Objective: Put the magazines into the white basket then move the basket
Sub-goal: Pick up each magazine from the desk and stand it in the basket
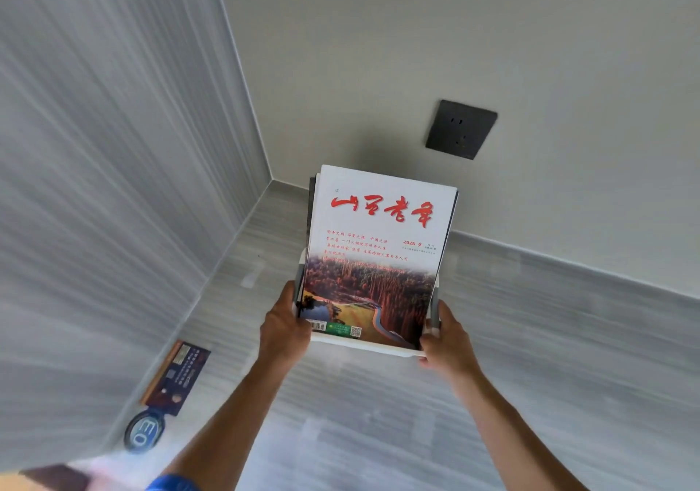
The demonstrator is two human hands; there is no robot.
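A stack of magazines point(378, 248) stands in the white basket point(363, 344); the front cover is white with red characters and a picture of a red forest. Only the basket's front rim and grey side handles show around the magazines. My left hand point(284, 329) grips the basket's left side and my right hand point(449, 343) grips its right side. The basket is held out in front of me, above the grey floor near a room corner.
A dark wall socket point(461, 129) sits on the wall behind the basket. On the floor at the left wall lie a dark booklet point(178, 375) and a round blue tag point(144, 432). Walls meet in a corner point(271, 179) just left of the basket.
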